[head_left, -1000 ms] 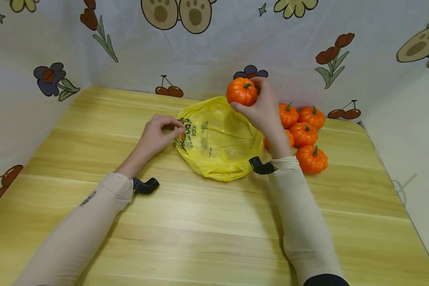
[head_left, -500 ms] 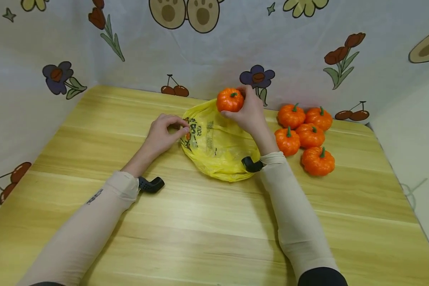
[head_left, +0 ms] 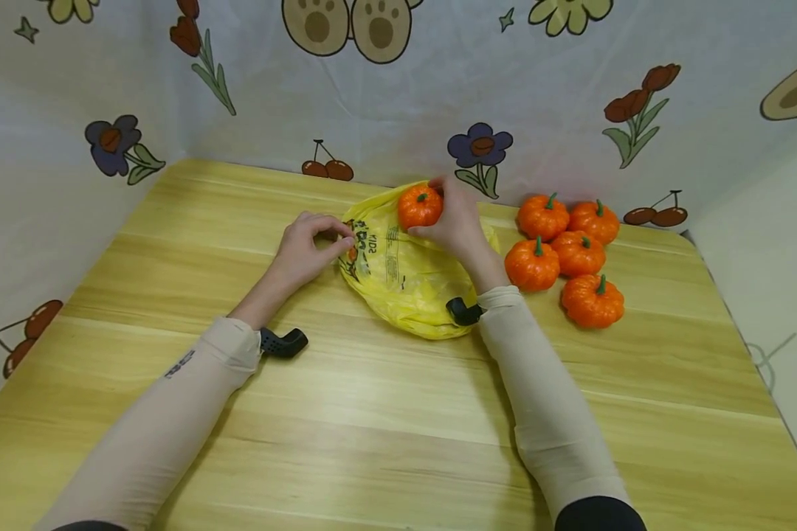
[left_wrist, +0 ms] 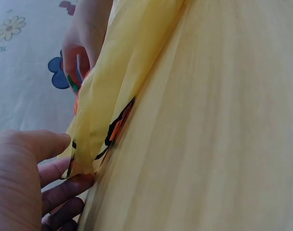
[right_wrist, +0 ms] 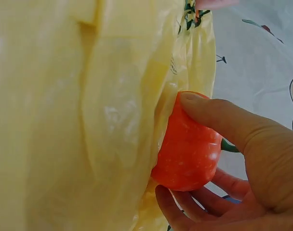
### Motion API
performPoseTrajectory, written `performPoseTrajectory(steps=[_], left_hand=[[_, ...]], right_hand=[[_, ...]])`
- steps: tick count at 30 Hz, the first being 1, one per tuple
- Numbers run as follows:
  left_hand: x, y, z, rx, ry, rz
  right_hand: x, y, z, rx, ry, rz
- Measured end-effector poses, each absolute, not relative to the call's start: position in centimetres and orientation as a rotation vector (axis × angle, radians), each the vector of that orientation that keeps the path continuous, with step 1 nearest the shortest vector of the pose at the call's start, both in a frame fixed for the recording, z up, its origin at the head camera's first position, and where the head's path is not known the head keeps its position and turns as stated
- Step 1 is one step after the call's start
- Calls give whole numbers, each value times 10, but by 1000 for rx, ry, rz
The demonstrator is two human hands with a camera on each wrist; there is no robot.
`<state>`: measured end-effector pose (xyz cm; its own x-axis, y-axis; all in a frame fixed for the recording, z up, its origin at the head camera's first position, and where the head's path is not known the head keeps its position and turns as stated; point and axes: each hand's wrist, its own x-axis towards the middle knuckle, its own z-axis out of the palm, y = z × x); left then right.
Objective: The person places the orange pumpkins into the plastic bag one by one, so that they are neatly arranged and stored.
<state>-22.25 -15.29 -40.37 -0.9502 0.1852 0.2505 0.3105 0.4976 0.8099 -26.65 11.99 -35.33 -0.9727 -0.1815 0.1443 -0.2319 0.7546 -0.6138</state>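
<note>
My right hand grips a small orange pumpkin with a green stem, thumb on one side and fingers on the other. The pumpkin overlaps the far part of an open yellow plastic bag in the head view. Seen from the right wrist, its lower side lies right against the bag's yellow film. At the bag's left edge, my left hand pinches the printed rim between thumb and fingers, as the left wrist view shows with the bag edge between them.
Several more orange pumpkins sit grouped on the wooden table, right of the bag. Behind the table hangs a white cloth printed with flowers and cherries. A black curved piece sticks out from each wrist.
My right hand has carried the pumpkin leftward and down, from above the bag's far rim to its mouth. The left hand keeps its pinch on the rim. The head view has shifted slightly.
</note>
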Motion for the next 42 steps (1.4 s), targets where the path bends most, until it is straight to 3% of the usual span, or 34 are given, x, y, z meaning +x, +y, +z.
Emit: performPoseTrajectory(steps=[23,42], left_hand=[[-221,-144,-408,-469,-2584,-1445],[-221,-150,-404,-444,-2599,-1441]], right_hand=[[-238,142,-318,382,-2774,1005],[-206,195,-293,244,-2665,998]])
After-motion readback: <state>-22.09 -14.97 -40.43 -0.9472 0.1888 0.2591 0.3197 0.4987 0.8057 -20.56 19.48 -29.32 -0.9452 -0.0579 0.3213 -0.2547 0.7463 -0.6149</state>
